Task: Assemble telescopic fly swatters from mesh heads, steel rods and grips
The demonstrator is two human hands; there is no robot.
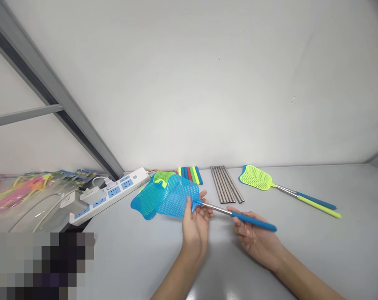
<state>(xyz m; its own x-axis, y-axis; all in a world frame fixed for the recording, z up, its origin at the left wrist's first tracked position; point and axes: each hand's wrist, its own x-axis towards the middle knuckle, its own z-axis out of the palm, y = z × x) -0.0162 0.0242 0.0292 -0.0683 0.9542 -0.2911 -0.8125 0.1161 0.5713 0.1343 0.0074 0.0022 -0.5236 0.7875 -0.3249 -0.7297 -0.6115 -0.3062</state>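
A blue fly swatter (181, 195) with a silver metal rod and a blue grip is held above the table in both hands. My left hand (196, 227) is closed around the neck, where the mesh head meets the rod, with the thumb on top. Fingers of my right hand (254, 239) are closed on the blue grip from below. Behind the held swatter lies a pile of loose blue and green swatter heads (146, 203), partly hidden by it. Beyond my hands, several metal rods (223, 185) lie side by side.
Several coloured grips (190, 175) lie in a row near the wall. To the right, a yellow-green fly swatter (256, 178) overlaps a blue one. A white power strip (113, 193) with plugs and cables runs along the left, near plastic-wrapped items (29, 193) and a metal frame post (79, 123).
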